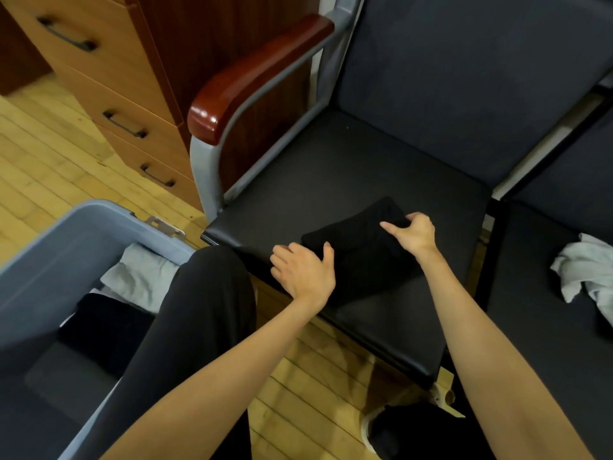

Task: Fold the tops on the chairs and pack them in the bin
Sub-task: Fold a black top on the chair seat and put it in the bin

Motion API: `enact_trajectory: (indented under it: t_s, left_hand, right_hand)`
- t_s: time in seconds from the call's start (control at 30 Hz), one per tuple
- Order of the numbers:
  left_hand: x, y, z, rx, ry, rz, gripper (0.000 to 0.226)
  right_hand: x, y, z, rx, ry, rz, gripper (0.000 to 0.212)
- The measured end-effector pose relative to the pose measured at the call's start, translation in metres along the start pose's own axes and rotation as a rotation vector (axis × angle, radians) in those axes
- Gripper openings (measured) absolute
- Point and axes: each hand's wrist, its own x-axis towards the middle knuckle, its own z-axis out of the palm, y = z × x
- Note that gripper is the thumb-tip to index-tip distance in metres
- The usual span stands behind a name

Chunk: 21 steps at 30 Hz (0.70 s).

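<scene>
A folded black top (360, 250) lies near the front of the dark chair seat (331, 167). My left hand (303, 272) grips the top's near-left edge, fingers curled under it. At the top's far-right edge my right hand (414, 232) pinches the fabric. A crumpled white top (583, 270) lies on the neighbouring chair seat (547, 313) at the right. The grey bin (66, 234) stands on the floor at lower left and holds a folded pale top (139, 277) and a folded black top (99, 323).
A wooden drawer cabinet (109, 78) stands behind the bin. The chair's red-brown armrest (252, 74) rises at the seat's left. My left leg in black trousers (199, 313) is between bin and chair. A shoe (398, 426) rests on the plank floor.
</scene>
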Motion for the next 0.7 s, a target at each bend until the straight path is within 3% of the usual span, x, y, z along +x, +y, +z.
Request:
enact_trajectory:
  t_s: [0.17, 0.27, 0.33, 0.53, 0.7]
  left_hand:
    - [-0.003, 0.008, -0.005, -0.002, -0.118, 0.048, 0.044]
    - [-0.006, 0.008, -0.013, -0.153, -0.188, 0.141, 0.031]
    - [-0.009, 0.007, -0.024, -0.231, -0.212, 0.227, 0.026]
    - [0.013, -0.002, -0.100, -0.410, -0.021, 0.391, 0.041]
    - [0.045, -0.047, -0.194, -0.542, 0.169, 0.552, 0.031]
  right_hand:
    - [-0.028, 0.007, 0.000, -0.097, -0.057, 0.012, 0.051]
    - [-0.060, 0.013, 0.000, -0.191, 0.077, -0.100, 0.048]
    - [-0.084, 0.010, -0.002, -0.104, 0.169, -0.133, 0.043]
    - [-0.141, -0.057, -0.023, 0.166, 0.327, -0.349, 0.038]
    - [-0.188, -0.141, -0.016, 0.415, 0.314, -0.470, 0.047]
